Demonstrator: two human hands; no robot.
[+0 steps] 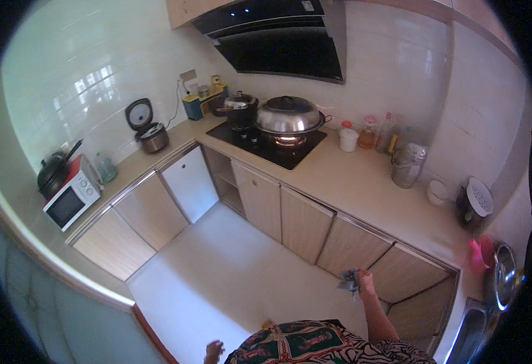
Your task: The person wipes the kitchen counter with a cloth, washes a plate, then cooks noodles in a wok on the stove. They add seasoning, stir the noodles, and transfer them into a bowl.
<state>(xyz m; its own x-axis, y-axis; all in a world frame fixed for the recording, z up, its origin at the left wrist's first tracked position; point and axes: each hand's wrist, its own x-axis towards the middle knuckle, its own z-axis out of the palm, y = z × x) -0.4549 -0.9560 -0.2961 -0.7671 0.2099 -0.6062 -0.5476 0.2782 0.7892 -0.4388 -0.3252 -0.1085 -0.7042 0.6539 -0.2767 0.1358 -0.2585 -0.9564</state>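
My right hand [366,281] is closed on a crumpled grey cloth [350,279], held over the floor in front of the lower cabinet doors. At the bottom edge, my left hand [215,349] hangs over the floor away from any object; its fingers look partly curled, and I cannot make out anything in it. Farther off, a wok with a domed metal lid [288,113] sits over a lit burner of the black gas hob [275,152]. A lidded pot [240,109] stands beside it on the hob.
An open rice cooker [153,137] and a microwave [72,193] stand on the left counter. Bottles [383,134], a metal canister [409,166] and a pink dipper [481,255] are to the right, near the sink [468,332]. A partition edge [61,268] borders the lower left.
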